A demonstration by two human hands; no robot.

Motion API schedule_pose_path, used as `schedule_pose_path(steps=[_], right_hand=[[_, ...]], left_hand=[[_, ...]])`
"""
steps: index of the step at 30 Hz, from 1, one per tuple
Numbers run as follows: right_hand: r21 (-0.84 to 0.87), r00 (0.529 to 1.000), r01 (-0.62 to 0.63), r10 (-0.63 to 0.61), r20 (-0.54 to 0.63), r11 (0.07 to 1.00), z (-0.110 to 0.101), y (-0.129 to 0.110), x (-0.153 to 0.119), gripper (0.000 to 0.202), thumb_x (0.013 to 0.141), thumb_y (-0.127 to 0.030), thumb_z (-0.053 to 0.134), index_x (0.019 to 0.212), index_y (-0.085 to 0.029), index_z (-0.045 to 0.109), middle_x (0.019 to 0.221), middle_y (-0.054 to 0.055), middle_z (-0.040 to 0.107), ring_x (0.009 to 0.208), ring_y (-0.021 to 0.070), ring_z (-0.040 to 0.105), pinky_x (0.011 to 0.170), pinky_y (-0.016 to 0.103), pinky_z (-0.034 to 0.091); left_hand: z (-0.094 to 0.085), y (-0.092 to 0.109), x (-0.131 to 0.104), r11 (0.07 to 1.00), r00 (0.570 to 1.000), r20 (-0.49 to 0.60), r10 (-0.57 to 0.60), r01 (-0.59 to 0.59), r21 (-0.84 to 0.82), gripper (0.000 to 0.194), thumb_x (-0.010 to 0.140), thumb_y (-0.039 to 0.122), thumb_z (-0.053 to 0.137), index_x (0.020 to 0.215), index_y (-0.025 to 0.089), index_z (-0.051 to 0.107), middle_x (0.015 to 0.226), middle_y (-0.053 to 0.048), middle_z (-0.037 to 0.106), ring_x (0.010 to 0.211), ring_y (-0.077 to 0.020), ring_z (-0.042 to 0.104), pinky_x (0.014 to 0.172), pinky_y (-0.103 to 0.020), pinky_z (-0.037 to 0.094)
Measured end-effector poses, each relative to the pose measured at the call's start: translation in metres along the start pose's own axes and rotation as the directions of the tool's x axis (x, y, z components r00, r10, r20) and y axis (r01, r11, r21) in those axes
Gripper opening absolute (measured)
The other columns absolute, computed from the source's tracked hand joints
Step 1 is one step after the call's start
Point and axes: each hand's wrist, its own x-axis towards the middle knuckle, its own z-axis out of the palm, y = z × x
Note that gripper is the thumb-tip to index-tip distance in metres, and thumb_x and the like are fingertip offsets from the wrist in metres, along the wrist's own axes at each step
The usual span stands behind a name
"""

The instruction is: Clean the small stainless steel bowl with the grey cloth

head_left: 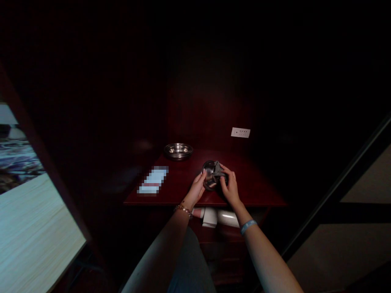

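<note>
A shiny metal bowl (209,182) is tilted up above the front part of the dark red shelf (180,191). My left hand (197,189) grips its left rim, thumb on the inner face. At the bowl's right side my right hand (229,185) pinches a grey cloth (217,168) against the metal; part of the cloth sticks up over the rim. Further back on the left sit some shallow metal bowls (179,151), seemingly stacked. How many are in the stack I cannot tell.
A blurred-out light rectangle (152,180) lies on the shelf's left. A white socket plate (240,132) is on the back wall. Below the shelf are a white box (210,217) and a pale roll (228,218). A light wooden tabletop (39,232) stands at far left.
</note>
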Motion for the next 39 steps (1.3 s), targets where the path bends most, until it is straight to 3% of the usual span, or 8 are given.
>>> schedule_pose_path(steps=[7, 14, 18, 25, 31, 39], right_hand=[[-0.233, 0.947, 0.222, -0.153, 0.282, 0.947, -0.005, -0.016, -0.001, 0.038, 0.093, -0.028, 0.045, 0.131, -0.023, 0.054, 0.148, 0.007, 0.043, 0.118, 0.0238, 0.048, 0.100, 0.042, 0.039], [-0.347, 0.859, 0.403, -0.219, 0.463, 0.847, -0.002, -0.014, -0.004, 0.039, 0.095, -0.022, 0.045, 0.133, -0.028, 0.055, 0.147, 0.000, 0.045, 0.121, 0.0230, 0.043, 0.103, 0.040, 0.035], [-0.369, 0.856, 0.373, -0.164, 0.490, 0.851, 0.001, -0.022, 0.008, 0.036, 0.095, -0.026, 0.049, 0.129, -0.032, 0.058, 0.144, -0.003, 0.050, 0.116, 0.0254, 0.045, 0.099, 0.042, 0.035], [-0.424, 0.858, 0.294, -0.041, 0.511, 0.856, 0.010, -0.046, 0.038, 0.028, 0.093, -0.032, 0.049, 0.114, -0.030, 0.067, 0.137, -0.001, 0.056, 0.112, 0.0294, 0.044, 0.094, 0.045, 0.036], [-0.480, 0.868, 0.266, 0.008, 0.496, 0.836, 0.017, -0.050, 0.049, 0.031, 0.093, -0.032, 0.046, 0.116, -0.032, 0.067, 0.134, -0.001, 0.058, 0.109, 0.0293, 0.044, 0.089, 0.043, 0.039], [-0.515, 0.801, 0.296, 0.084, 0.592, 0.805, 0.023, -0.053, 0.082, 0.028, 0.090, -0.040, 0.051, 0.104, -0.029, 0.072, 0.110, 0.006, 0.066, 0.109, 0.0296, 0.046, 0.085, 0.038, 0.044]], left_hand=[[-0.006, 0.002, 0.002, 0.998, 0.999, -0.040, 0.037, -0.039, -0.053, 0.035, 0.085, 0.041, 0.064, 0.102, 0.011, 0.067, 0.090, -0.008, 0.074, 0.071, -0.0126, 0.067, 0.067, -0.022, 0.053], [-0.013, -0.004, 0.007, 0.993, 0.996, -0.068, 0.061, -0.067, -0.094, 0.034, 0.083, 0.041, 0.067, 0.100, 0.011, 0.067, 0.093, -0.008, 0.073, 0.077, -0.0113, 0.067, 0.071, -0.021, 0.051], [-0.015, -0.004, 0.007, 0.995, 0.995, -0.084, 0.061, -0.067, -0.074, 0.036, 0.083, 0.043, 0.066, 0.100, 0.012, 0.066, 0.091, -0.007, 0.072, 0.074, -0.0107, 0.066, 0.069, -0.020, 0.051], [-0.018, -0.005, 0.009, 0.995, 0.994, -0.093, 0.065, -0.072, -0.075, 0.034, 0.087, 0.041, 0.061, 0.106, 0.013, 0.064, 0.090, -0.006, 0.072, 0.075, -0.0109, 0.067, 0.069, -0.020, 0.051], [-0.017, -0.005, 0.011, 0.992, 0.990, -0.133, 0.052, -0.067, -0.111, 0.029, 0.090, 0.038, 0.058, 0.102, 0.012, 0.065, 0.091, -0.007, 0.072, 0.077, -0.0119, 0.068, 0.074, -0.022, 0.052], [-0.014, -0.006, 0.010, 0.987, 0.986, -0.157, 0.064, -0.085, -0.135, 0.024, 0.089, 0.033, 0.059, 0.101, 0.012, 0.065, 0.097, -0.009, 0.074, 0.089, -0.0153, 0.069, 0.087, -0.028, 0.052]])
